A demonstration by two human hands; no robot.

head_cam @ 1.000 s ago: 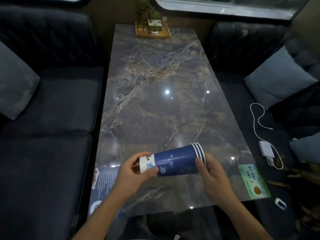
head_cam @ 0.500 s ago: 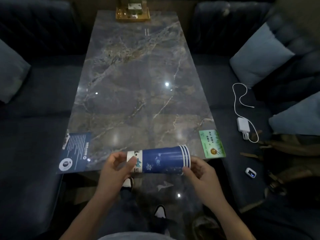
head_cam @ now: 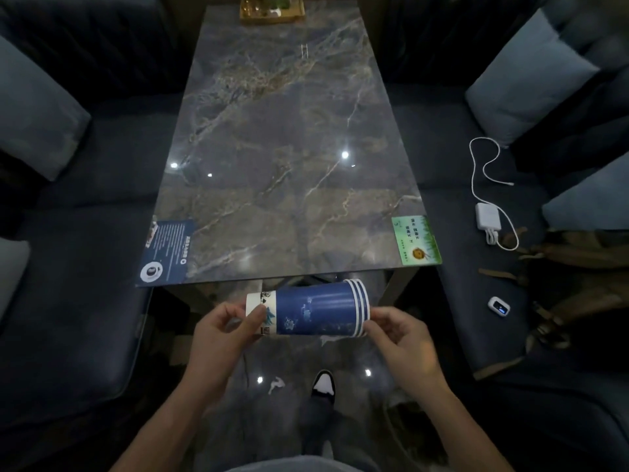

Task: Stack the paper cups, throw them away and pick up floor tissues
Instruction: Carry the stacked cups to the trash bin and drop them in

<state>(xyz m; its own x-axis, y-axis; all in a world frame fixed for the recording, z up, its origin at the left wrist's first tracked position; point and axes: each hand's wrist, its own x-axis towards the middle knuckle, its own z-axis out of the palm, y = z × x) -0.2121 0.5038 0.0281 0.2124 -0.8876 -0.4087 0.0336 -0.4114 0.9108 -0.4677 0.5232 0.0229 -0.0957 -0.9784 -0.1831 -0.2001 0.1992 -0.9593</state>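
A stack of blue paper cups (head_cam: 316,310) lies sideways in the air just in front of the near edge of the marble table (head_cam: 272,148). My left hand (head_cam: 224,327) grips its white bottom end. My right hand (head_cam: 398,330) holds the rim end, where several white rims show. On the dark glossy floor below, a small white tissue scrap (head_cam: 275,383) lies next to my shoe (head_cam: 323,383). A second pale scrap (head_cam: 332,339) shows just under the cups.
Dark sofas flank the table on both sides, with grey cushions (head_cam: 524,76). A white charger and cable (head_cam: 488,216) and a small white device (head_cam: 498,305) lie on the right seat beside a brown bag (head_cam: 578,267). A wooden tray (head_cam: 272,8) sits at the table's far end.
The cups have come off the table toward me and now hang past its near edge. My view has pulled back, so the floor and my shoe are showing.
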